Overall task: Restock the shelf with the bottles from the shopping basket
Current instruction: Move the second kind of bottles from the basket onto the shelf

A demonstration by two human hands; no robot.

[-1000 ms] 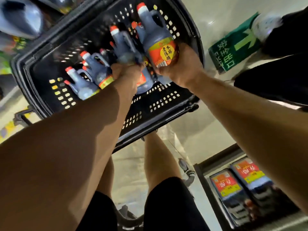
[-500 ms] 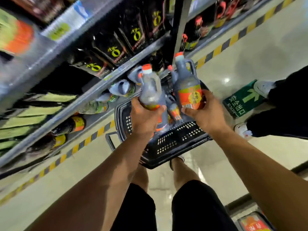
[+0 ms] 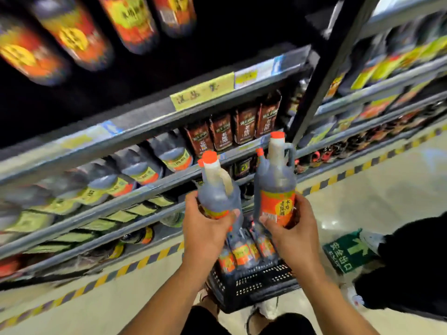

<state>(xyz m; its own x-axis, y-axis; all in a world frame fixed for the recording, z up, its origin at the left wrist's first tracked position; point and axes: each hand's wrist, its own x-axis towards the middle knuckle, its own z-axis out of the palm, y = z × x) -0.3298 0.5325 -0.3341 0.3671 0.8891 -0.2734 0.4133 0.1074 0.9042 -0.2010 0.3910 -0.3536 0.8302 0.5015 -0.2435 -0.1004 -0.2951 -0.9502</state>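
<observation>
Bottles (image 3: 275,189) before blurred shelf (image 3: 154,110), glossy floor (image 3: 362,201)

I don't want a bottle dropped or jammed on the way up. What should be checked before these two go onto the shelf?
1. Left hand grips left bottle low on its body: ok.
2. Right hand grips right bottle around the label: ok.
3. Both orange caps on: ok.
4. Bottles upright: ok.
5. Free gap on the shelf: cannot tell, blurred.
6. Shopping basket still holds more bottles: ok.
</observation>
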